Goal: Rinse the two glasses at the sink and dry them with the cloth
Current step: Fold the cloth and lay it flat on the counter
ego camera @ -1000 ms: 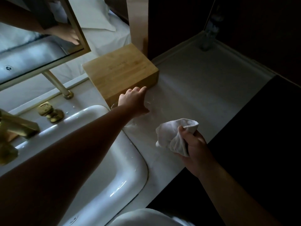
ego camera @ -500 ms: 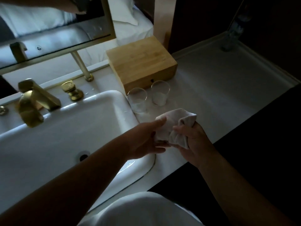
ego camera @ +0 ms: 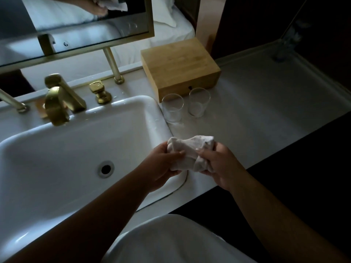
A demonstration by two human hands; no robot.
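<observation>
left hand (ego camera: 161, 164) + right hand (ego camera: 222, 166) – grip closed on cloth (ego camera: 190, 152) | two glasses (ego camera: 172, 108) upright – counter (ego camera: 266, 111)

The table (ego camera: 266, 103) is seen as a pale, smooth top running from the sink (ego camera: 57, 149), which is set into its left part, away to the right. Two clear glasses (ego camera: 185, 106) are stood upright on it just beside the sink's right rim, close together but apart. A wooden box (ego camera: 180, 65) is placed directly behind them, its front face near their rims. A brass tap (ego camera: 60, 99), a brass knob (ego camera: 99, 92) and the brass posts (ego camera: 113, 65) of a mirror are mounted along the back edge.
</observation>
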